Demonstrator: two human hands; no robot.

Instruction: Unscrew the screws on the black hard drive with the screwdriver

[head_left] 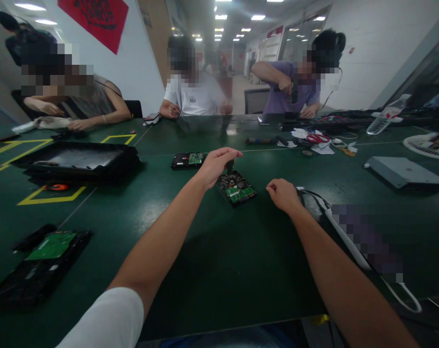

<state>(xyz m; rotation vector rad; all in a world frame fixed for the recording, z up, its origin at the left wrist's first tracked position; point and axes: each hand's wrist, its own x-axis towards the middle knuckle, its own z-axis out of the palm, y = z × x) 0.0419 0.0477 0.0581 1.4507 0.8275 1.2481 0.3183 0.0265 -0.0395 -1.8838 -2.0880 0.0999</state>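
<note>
A hard drive (237,188) with a green circuit board lies on the green table in front of me. Over it, my left hand (219,166) is closed around a screwdriver (230,166), which points down at the drive; its tip is hard to see. To the right of the drive, my right hand (283,194) is near the tabletop, its fingers curled and the fingertips pressed together. Whatever may be between them is too small to make out. Another hard drive (187,160) lies just beyond my left wrist.
At left are a black tray (78,162) and a drive assembly with a green board (54,245). A white power strip (346,237) lies by my right forearm. Farther right are a grey metal box (406,171), a plastic bottle (388,116) and scraps (323,147). Several people sit opposite.
</note>
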